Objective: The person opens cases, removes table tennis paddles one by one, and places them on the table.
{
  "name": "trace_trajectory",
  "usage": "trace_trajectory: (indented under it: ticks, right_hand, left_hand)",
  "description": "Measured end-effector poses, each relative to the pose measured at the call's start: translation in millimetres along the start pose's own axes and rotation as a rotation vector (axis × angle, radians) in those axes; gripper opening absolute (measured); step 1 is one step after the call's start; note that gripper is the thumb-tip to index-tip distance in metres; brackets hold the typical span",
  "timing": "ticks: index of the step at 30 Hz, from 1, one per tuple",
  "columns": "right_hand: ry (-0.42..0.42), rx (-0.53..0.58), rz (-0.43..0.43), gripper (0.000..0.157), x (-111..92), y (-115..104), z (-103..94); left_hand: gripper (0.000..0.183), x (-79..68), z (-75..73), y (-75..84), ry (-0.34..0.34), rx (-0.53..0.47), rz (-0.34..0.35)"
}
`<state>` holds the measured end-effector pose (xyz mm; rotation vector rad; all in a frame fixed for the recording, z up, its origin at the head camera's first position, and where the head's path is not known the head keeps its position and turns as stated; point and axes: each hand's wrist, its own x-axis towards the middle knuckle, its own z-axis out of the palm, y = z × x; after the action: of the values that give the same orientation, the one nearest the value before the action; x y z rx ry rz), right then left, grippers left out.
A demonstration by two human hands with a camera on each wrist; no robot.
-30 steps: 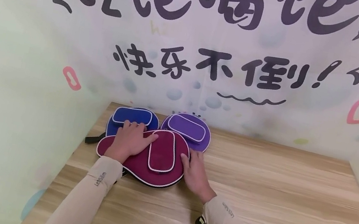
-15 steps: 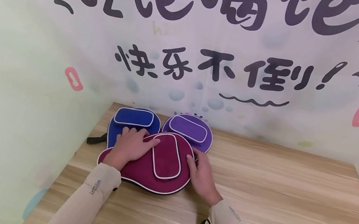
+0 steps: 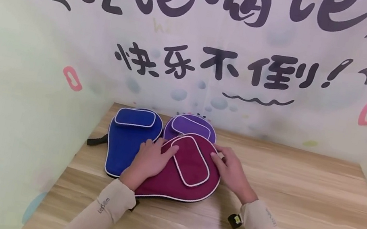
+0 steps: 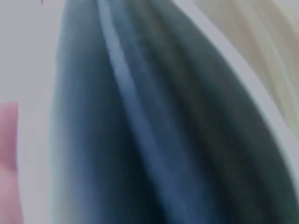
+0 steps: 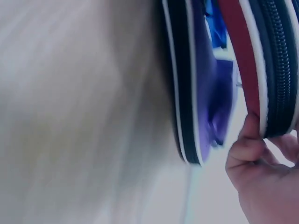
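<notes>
While the left hand (image 3: pixel 152 160) grips the maroon case (image 3: pixel 170 179) near ten o'clock, the right hand (image 3: pixel 232 173) pinches its rim at two. Paddle-shaped, white-piped, with a rounded pocket (image 3: pixel 191 162) and black zipped side (image 5: pixel 280 70), it is held at six o'clock from a purple case (image 3: pixel 191 126). The left sleeve (image 3: pixel 97 214) reads "LetSlim"; the wall (image 3: pixel 296 122), "快乐不倒!"

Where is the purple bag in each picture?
Head: near the middle, the purple bag is partly hidden behind the dark red bag.
Left wrist: too blurry; I can't make it out.
Right wrist: right of the middle, reaching the top edge.
Landmark in head and right wrist: the right hand gripping the dark red bag.
</notes>
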<state>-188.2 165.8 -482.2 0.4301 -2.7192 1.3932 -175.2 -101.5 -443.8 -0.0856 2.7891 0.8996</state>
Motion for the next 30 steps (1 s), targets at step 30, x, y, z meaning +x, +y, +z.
trace_trajectory:
  ticks: [30]
  right_hand:
    - [-0.303,-0.178,0.179,0.036,11.0,77.6,-95.9]
  left_hand:
    - [0.087,-62.5,120.2,60.5,-0.095,-0.375,0.074]
